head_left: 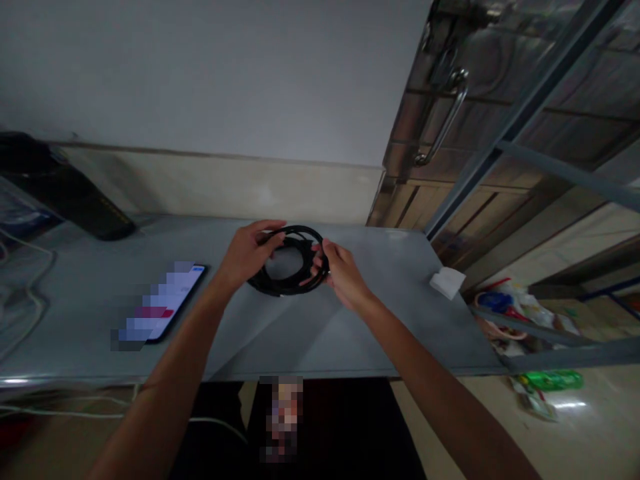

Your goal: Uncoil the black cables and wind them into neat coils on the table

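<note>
A flat, glassy phone (175, 303) lies left on a smooth grey table (390, 340). Mid-table, the left hand (244, 255), thumb and fingers slightly parted, grips a round black cable coil (287, 289); the right hand (345, 270) curls fingers through its right side. White paper (448, 283) lies right.

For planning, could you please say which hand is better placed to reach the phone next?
Probably the left hand, nearer the phone than the right hand, though both hold the black cable.
</note>
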A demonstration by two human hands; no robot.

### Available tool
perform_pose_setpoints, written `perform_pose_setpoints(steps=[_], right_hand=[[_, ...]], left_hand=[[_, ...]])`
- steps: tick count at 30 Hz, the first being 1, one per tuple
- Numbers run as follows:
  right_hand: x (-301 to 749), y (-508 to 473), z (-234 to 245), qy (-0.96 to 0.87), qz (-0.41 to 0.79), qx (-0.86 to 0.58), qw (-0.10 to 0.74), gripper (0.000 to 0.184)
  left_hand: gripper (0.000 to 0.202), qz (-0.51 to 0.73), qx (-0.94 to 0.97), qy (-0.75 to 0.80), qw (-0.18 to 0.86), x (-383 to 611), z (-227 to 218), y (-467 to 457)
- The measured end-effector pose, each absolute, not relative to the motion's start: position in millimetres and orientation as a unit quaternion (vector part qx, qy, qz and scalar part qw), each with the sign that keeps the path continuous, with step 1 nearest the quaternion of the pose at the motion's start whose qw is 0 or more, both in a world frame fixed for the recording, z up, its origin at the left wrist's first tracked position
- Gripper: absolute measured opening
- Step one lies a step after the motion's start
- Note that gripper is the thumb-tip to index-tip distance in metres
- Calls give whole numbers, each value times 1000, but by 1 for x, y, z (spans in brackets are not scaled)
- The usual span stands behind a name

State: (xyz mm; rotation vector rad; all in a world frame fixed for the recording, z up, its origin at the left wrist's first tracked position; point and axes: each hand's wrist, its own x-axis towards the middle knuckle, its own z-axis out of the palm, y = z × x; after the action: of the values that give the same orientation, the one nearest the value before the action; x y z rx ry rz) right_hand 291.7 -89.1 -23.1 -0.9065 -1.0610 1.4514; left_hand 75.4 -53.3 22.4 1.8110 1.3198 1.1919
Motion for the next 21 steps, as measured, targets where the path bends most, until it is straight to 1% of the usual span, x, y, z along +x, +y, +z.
perform_pose_setpoints(steps=[4,6,8,11,13,15,18,21], right_hand=[[265,-49,-43,-472,575,-412,527,60],[262,-41,-50,-482,563,-412,530,56],[265,-39,-54,-489,557,-406,534,56],[273,-45,-54,-490,574,-378,536,62],[279,-50,-50,-479,599,-354,535,62],[282,-54,-43,-454,631,-336,532,59],[285,-61,-30,-419,688,-311,505,57],[287,-66,-19,-404,729,-260,488,57]], left_hand=[[41,409,700,534,240,46,3,-22],[40,410,699,537,234,39,-7,-15],[40,431,683,535,251,37,-13,-15],[42,484,628,517,324,39,-13,-23],[44,510,571,495,410,40,-8,-30],[45,504,516,472,507,40,-2,-37],[37,466,464,437,613,40,6,-43],[24,461,418,400,673,42,12,-47]])
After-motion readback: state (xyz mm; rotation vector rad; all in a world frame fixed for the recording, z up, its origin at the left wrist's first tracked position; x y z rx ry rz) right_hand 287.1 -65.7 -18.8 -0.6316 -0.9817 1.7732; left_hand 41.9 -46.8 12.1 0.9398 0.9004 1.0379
